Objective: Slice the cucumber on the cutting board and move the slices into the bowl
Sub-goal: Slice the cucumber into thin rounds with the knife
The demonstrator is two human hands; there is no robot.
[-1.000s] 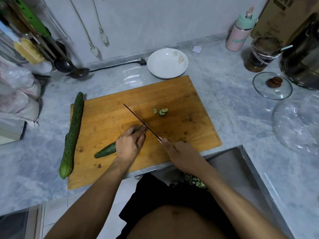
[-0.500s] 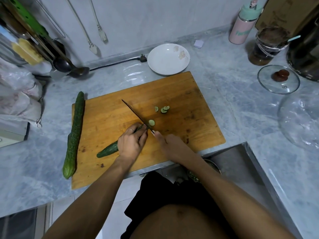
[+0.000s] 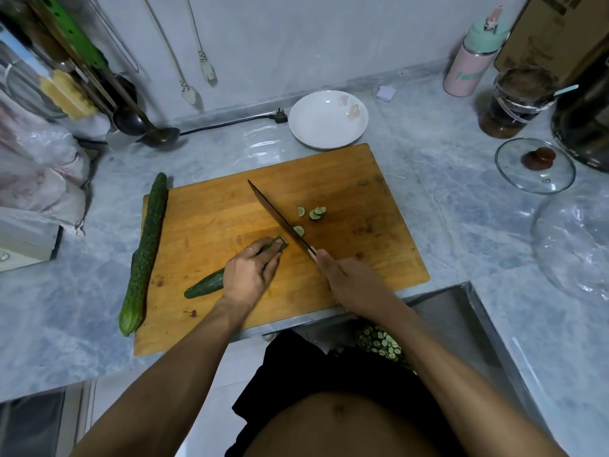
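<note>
Bare cutting board (image 3: 356, 192) lies open toward the bowl (image 3: 324, 127); only scattered slices (image 3: 313, 213) intervene.

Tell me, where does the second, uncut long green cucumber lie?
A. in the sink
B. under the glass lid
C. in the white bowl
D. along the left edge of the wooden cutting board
D: the uncut long green cucumber lies along the left edge of the wooden cutting board.

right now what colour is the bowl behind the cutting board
White, with a faint pinkish flower motif near its rim; the bowl shows best in the head view.
</note>
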